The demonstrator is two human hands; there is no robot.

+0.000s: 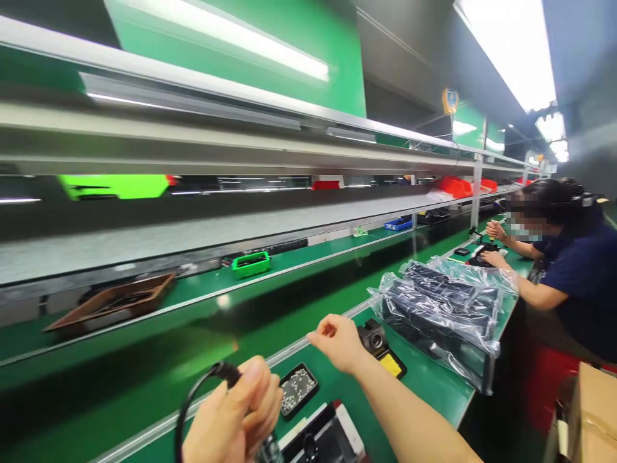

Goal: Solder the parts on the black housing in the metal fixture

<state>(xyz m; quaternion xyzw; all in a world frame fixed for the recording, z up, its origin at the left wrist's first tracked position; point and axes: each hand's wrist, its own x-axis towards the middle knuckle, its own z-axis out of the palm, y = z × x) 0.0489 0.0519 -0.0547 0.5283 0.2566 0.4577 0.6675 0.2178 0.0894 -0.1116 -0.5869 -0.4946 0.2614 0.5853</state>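
Note:
My left hand (236, 411) is closed in a fist around a corded tool (270, 449), which looks like an electric screwdriver. Its black cable comes out above the thumb and loops down on the left; most of the body is hidden by the fingers. My right hand (337, 342) is raised over the bench, fingertips pinched; anything between them is too small to make out. Below and between the hands lies a small black tray (299, 390) of tiny shiny pieces, probably screws. A black-and-white device or case (332, 434) sits in front, partly cut off by the lower edge.
Beyond my right wrist stands a soldering-iron stand (373, 337) with a yellow sponge (390, 364). Plastic-wrapped black parts (438, 299) lie farther right. A brown tray (116, 305) and green bin (250, 263) rest on the shelf. A co-worker (578, 270) works at the right.

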